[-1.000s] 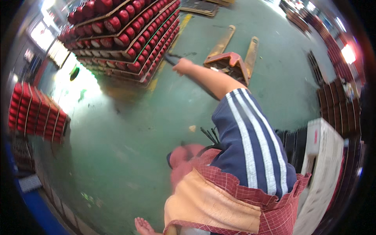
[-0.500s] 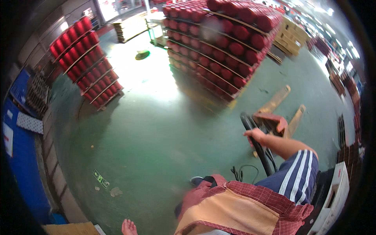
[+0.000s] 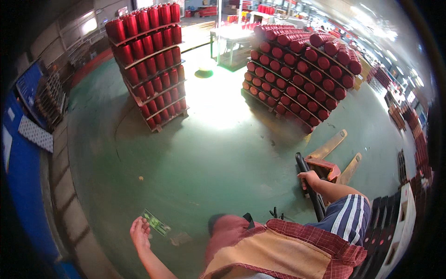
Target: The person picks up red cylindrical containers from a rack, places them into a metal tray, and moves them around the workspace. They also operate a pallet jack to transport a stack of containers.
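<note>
My right hand (image 3: 308, 179) is wrapped round the black handle (image 3: 310, 186) of a pallet jack, whose red body (image 3: 326, 168) and two yellow forks (image 3: 331, 143) rest on the green floor. My left hand (image 3: 140, 232) hangs free at the lower left, fingers loosely bent and apart, with nothing in it. Beneath it in the picture, a green floor sign (image 3: 157, 223) shows partly behind the fingers. A red checked apron (image 3: 288, 232) with a tan panel covers my front.
Ahead left stands a tall layered stack of red cylinders (image 3: 153, 69); a wider stack (image 3: 297, 79) is ahead right. Bright glare lies on the floor (image 3: 218, 102) between them. A blue panel (image 3: 28, 195) and low kerb run along the left. Black-and-white stacked items (image 3: 395, 228) stand close at right.
My left hand has risen further into view, over the floor sign. Both red stacks now appear further right or more upright as the view turned. My right hand keeps its grip on the handle.
</note>
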`<control>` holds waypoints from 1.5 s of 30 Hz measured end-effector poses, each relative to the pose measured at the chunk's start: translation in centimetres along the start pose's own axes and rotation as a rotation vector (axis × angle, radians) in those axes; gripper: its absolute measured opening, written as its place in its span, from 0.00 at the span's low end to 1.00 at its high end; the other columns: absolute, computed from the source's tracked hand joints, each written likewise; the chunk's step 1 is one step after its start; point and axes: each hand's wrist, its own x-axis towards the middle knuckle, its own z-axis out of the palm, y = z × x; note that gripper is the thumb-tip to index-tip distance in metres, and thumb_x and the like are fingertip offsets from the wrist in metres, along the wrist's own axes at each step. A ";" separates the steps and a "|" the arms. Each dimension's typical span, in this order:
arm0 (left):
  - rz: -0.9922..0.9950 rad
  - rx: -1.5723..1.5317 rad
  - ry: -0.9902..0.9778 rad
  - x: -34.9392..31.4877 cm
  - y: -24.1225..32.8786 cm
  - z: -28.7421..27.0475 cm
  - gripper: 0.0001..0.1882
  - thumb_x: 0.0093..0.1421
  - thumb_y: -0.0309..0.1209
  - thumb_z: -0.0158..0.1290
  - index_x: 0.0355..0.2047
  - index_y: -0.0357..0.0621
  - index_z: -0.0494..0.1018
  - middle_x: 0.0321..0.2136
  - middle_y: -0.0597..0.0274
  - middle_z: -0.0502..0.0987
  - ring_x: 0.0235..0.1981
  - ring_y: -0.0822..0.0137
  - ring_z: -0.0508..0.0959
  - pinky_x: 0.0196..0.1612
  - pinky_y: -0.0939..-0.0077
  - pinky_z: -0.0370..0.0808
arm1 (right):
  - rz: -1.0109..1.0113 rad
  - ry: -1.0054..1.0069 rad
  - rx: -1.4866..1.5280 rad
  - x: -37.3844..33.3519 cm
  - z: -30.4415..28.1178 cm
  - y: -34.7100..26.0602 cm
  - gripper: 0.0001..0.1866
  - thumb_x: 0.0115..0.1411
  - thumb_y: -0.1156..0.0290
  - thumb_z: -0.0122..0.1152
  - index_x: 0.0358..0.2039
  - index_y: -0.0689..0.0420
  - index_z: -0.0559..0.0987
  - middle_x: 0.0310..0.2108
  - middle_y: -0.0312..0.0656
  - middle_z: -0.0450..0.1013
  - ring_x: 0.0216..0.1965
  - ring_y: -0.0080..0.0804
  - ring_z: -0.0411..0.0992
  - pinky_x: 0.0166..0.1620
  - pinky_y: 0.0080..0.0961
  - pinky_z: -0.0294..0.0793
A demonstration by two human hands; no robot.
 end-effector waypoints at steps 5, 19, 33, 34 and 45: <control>0.108 0.129 -0.074 18.2 12.5 -6.0 0.11 0.65 0.34 0.55 0.46 0.47 0.75 0.33 0.70 0.79 0.28 0.79 0.77 0.28 0.87 0.72 | -0.012 0.043 0.046 -4.5 17.2 -4.2 0.14 0.51 0.68 0.67 0.17 0.61 0.73 0.14 0.42 0.67 0.13 0.36 0.68 0.18 0.36 0.69; -0.256 -0.038 0.300 54.7 28.1 -50.8 0.11 0.63 0.32 0.56 0.45 0.45 0.76 0.36 0.62 0.80 0.35 0.62 0.79 0.37 0.69 0.77 | 0.010 0.144 0.095 -9.8 64.4 -23.1 0.16 0.52 0.65 0.67 0.21 0.64 0.73 0.17 0.42 0.69 0.16 0.35 0.70 0.21 0.34 0.75; 0.069 0.152 -0.356 104.4 62.0 -42.0 0.11 0.64 0.36 0.55 0.44 0.46 0.75 0.32 0.69 0.79 0.29 0.77 0.77 0.28 0.84 0.72 | -0.005 0.254 0.038 -21.5 110.0 -39.3 0.15 0.52 0.67 0.67 0.17 0.61 0.72 0.12 0.42 0.67 0.10 0.36 0.67 0.16 0.35 0.67; 0.106 0.148 -0.388 108.2 64.6 -40.8 0.11 0.64 0.36 0.55 0.44 0.46 0.75 0.32 0.69 0.79 0.29 0.77 0.77 0.28 0.85 0.72 | 0.019 0.279 0.038 -21.5 113.1 -40.3 0.15 0.52 0.67 0.67 0.17 0.61 0.72 0.12 0.42 0.67 0.10 0.36 0.67 0.16 0.35 0.67; -0.016 0.240 -0.308 145.7 82.0 -46.6 0.09 0.64 0.33 0.55 0.43 0.46 0.74 0.30 0.69 0.78 0.27 0.77 0.76 0.25 0.85 0.70 | 0.137 0.322 0.098 -19.6 143.2 -56.7 0.19 0.52 0.62 0.66 0.14 0.63 0.72 0.13 0.42 0.69 0.12 0.35 0.70 0.18 0.34 0.70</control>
